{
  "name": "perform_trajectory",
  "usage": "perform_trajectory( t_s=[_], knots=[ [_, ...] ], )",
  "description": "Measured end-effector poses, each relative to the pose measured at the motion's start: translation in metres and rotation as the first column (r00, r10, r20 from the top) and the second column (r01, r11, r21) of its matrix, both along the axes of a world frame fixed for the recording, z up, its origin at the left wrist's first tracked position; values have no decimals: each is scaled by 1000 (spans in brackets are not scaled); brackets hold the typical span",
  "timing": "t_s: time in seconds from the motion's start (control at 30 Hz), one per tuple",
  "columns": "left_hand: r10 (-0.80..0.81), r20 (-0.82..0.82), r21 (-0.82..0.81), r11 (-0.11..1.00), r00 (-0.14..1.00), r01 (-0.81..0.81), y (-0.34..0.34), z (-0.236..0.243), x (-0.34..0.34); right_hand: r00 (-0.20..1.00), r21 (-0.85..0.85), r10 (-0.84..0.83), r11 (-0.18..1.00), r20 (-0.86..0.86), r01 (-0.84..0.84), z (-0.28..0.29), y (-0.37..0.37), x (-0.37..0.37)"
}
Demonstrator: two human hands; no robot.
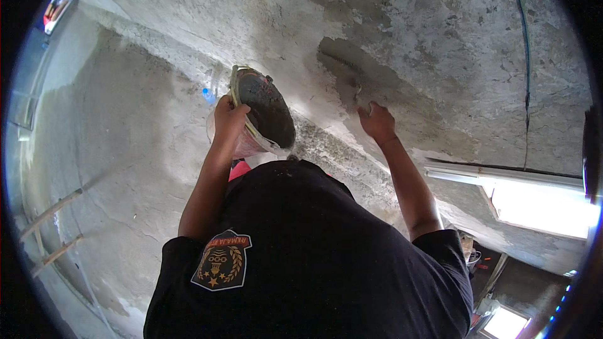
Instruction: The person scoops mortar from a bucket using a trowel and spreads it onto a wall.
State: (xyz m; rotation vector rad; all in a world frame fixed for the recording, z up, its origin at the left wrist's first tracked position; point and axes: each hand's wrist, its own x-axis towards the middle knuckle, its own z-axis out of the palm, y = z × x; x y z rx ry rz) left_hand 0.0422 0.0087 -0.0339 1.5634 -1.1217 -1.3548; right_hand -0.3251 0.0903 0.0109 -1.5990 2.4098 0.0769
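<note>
My left hand (227, 119) grips the rim of a pale, dirty bucket (248, 144), tilted, with dark grey wet mortar (267, 110) inside. My right hand (377, 122) is closed round the handle of a trowel (342, 63), whose blade lies against a darker wet patch (370, 78) on the rough grey plastered wall (427, 37). The blade is hard to make out against the mortar. A blue-capped plastic bottle (208, 95) shows just left of the bucket.
Wooden rungs or poles (59, 210) stand at the left edge. A cable (526, 88) runs along the wall at the right, near a bright window opening (537, 207). A second bright opening (502, 323) and some clutter (471, 254) show at lower right.
</note>
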Motion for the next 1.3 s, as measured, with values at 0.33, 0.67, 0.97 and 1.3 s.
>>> perform_trajectory(
  t_s=[0.33,0.67,0.97,1.3],
  knots=[
    [42,-10,-43,998,999,-43,20,2,4,1000,-11,-27,1000,0,27,-3,6,4],
    [34,-111,-5,999,993,-34,26,-5,17,1000,21,4,1000,-26,-4,-5,27,-6],
    [11,-2,-48,999,1000,-11,17,9,30,986,-138,-109,986,-129,91,-35,18,-6],
    [32,-59,-47,998,998,-35,16,15,54,974,-246,-217,950,-70,194,-32,11,9]
  ],
)
